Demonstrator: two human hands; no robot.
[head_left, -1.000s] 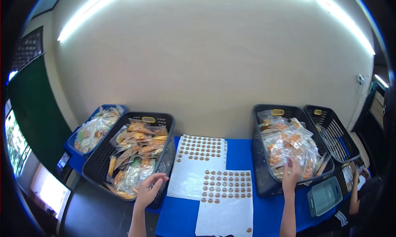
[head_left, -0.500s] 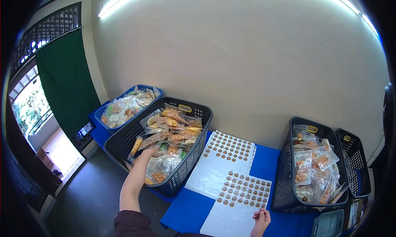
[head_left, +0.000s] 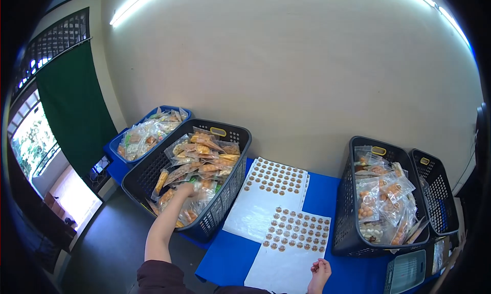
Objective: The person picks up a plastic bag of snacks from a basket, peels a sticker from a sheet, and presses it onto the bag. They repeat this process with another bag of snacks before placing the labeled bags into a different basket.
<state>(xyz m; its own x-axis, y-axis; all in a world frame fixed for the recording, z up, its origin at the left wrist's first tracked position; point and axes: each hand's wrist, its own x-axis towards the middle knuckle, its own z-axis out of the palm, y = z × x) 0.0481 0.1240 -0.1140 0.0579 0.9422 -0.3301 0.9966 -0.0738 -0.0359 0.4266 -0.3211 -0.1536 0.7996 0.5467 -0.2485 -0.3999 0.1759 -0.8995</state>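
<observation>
Our left perforated basket point(head_left: 223, 197) and right perforated basket point(head_left: 348, 222) flank the sticker sheets point(head_left: 284, 271), likely for easy reach; left of these, bagged snacks point(head_left: 204, 155) surround our left hand point(head_left: 186, 190), fingers hidden; beside these, our right hand point(head_left: 320, 273) half-curls its fingers, grip untellable

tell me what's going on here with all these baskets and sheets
A person has their left hand down in the dark left basket, among clear packets of food. The right hand is at the right edge of the front label sheet; whether its fingers hold anything is too small to tell. A second label sheet lies behind, and another dark basket of packets stands to the right.
</observation>
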